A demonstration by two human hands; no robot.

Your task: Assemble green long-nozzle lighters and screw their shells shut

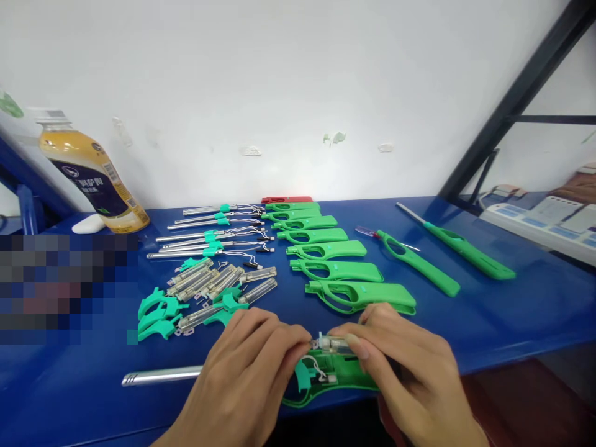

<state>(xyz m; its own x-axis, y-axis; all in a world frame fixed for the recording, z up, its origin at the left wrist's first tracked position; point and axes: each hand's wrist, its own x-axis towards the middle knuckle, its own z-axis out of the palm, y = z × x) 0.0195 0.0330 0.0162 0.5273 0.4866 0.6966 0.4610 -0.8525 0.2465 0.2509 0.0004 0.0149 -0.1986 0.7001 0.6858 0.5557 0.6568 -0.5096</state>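
Clear tank in right hand, left hand at tip, green shell beneath

the bare right hand shows a long thumbnail.

Clear plastic bottle of amber drink, dark label, white cap: landmark. Smooth, rounded white object: just beside the bottle's base, left. Blue metal frame: left of the bottle. Matt white wall, patched and flaking: behind the bottle. Slanting black metal bar: well right of the bottle. Long white slab, pale-blue patches: farther right from the bottle.
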